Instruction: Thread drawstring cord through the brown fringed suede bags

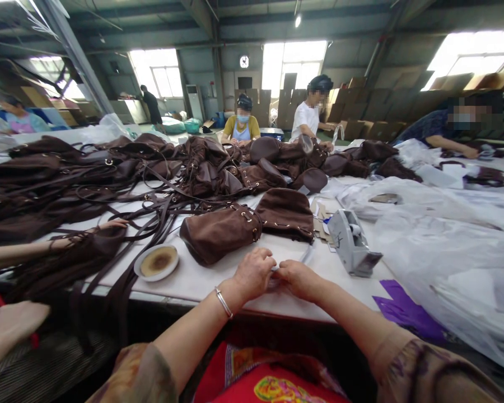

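My left hand (254, 274), with a silver bangle at its wrist, is closed in a pinch at the table's front edge. Facing it, my right hand (299, 278) is closed too, the fingertips of both almost meeting. A small pale bit shows between them, too hidden to name. Just beyond my hands lies a brown drawstring bag (220, 232) on its side, with gold eyelets. A second brown bag (285, 212) lies against it on the right. Right of my hands stands a grey tape dispenser (353, 243).
A white dish (157, 263) with brownish contents sits at left by dark straps. Brown bags (210, 162) are heaped behind. Clear plastic bags (445, 252) and a purple sheet (407, 313) lie right. A co-worker's hand (17, 322) is at far left; other people work across the table.
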The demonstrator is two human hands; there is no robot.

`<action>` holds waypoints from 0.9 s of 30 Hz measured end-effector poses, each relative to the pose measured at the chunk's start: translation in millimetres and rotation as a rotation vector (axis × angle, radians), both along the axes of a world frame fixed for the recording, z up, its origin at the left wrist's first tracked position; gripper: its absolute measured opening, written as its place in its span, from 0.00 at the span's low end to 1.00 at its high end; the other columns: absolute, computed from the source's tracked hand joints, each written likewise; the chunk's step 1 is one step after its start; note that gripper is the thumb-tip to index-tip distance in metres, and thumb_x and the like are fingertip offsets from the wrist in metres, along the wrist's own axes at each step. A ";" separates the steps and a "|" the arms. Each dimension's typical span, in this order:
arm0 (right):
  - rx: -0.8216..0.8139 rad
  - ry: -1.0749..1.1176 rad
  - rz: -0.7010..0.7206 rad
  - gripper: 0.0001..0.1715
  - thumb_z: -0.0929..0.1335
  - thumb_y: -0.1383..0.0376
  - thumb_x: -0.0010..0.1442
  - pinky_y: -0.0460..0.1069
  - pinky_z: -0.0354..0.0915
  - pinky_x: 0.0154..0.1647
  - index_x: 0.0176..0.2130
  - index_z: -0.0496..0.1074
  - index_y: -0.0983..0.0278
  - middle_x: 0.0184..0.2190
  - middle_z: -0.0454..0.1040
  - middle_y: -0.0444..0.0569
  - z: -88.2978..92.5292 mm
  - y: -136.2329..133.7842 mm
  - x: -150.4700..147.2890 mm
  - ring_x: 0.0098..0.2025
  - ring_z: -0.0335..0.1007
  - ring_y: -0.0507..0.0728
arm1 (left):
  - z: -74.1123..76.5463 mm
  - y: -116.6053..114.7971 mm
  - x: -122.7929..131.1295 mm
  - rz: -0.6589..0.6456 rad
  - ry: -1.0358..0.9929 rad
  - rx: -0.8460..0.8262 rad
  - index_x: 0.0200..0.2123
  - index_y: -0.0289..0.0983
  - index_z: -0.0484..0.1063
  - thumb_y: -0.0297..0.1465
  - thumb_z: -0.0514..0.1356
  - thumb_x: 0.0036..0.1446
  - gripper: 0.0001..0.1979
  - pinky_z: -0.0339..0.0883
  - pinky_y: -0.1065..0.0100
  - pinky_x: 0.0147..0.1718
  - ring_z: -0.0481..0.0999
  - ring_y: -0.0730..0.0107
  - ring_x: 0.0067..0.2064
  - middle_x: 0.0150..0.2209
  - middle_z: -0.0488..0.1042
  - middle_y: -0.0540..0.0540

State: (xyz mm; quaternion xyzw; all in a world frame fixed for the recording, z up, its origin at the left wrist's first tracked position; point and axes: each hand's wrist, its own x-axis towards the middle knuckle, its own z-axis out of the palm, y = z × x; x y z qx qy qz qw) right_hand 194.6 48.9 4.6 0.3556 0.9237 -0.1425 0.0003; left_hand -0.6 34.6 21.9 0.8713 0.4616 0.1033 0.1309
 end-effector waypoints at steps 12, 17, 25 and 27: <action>0.046 -0.185 -0.153 0.14 0.67 0.60 0.63 0.49 0.58 0.38 0.47 0.76 0.59 0.37 0.76 0.52 16.4 -25.3 -7.0 0.39 0.71 0.59 | -39.9 -22.9 -2.6 0.085 -0.171 0.136 0.36 0.41 0.82 0.37 0.68 0.55 0.08 0.65 0.56 0.51 0.66 0.56 0.51 0.50 0.70 0.42; 0.181 -0.239 0.053 0.18 0.64 0.63 0.67 0.51 0.55 0.38 0.54 0.74 0.49 0.38 0.72 0.53 33.3 -5.3 3.9 0.39 0.69 0.59 | -33.6 -10.7 -16.9 -0.079 -0.169 0.127 0.40 0.44 0.82 0.34 0.69 0.54 0.09 0.60 0.54 0.57 0.64 0.55 0.56 0.53 0.67 0.43; 0.213 -0.149 0.063 0.13 0.65 0.61 0.67 0.50 0.54 0.34 0.46 0.78 0.58 0.37 0.73 0.51 9.3 -3.8 -10.3 0.37 0.67 0.58 | -18.1 -7.7 -30.0 -0.157 -0.171 0.115 0.38 0.42 0.80 0.34 0.69 0.51 0.09 0.61 0.52 0.59 0.63 0.52 0.58 0.53 0.67 0.41; 0.194 -0.120 0.024 0.13 0.66 0.59 0.65 0.50 0.55 0.34 0.43 0.78 0.60 0.36 0.73 0.52 4.7 -6.4 -12.7 0.37 0.67 0.58 | -24.2 -15.3 -19.8 -0.062 -0.199 0.139 0.36 0.38 0.79 0.35 0.71 0.47 0.12 0.65 0.50 0.56 0.66 0.50 0.55 0.51 0.67 0.38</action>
